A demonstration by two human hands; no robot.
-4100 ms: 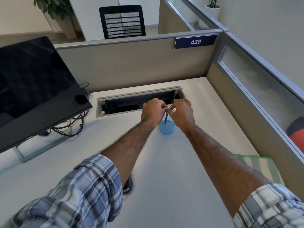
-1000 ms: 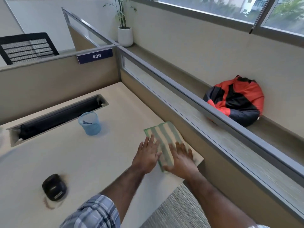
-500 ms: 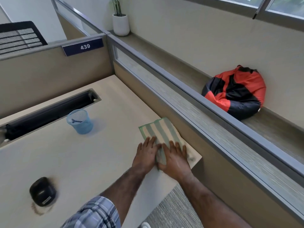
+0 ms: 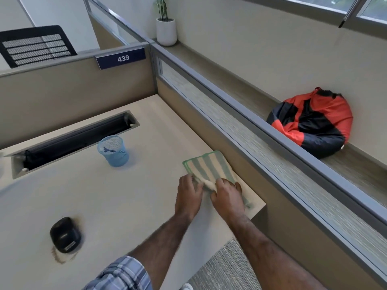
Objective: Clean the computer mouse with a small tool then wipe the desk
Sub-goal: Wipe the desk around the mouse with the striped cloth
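Observation:
A green-and-cream striped cloth (image 4: 209, 165) lies at the desk's right corner. My left hand (image 4: 188, 195) and my right hand (image 4: 227, 195) both have their fingers curled into its near edge, bunching the fabric up between them. The black computer mouse (image 4: 65, 234) lies upside down near the desk's front left, beside a brown stain (image 4: 57, 256). A blue mesh cup (image 4: 113, 150) stands mid-desk with the small dark tool (image 4: 107, 150) lying inside it.
The beige desk (image 4: 125, 195) has an open cable trough (image 4: 73, 139) at the back. Partition walls run along the back and right. A red-and-black bag (image 4: 312, 120) sits on the ledge beyond the partition. Carpet shows below the desk's front edge.
Both hands lay flat on the cloth before; now their fingers have curled and gathered its near edge. Earlier still, both hands put the tool into the blue cup.

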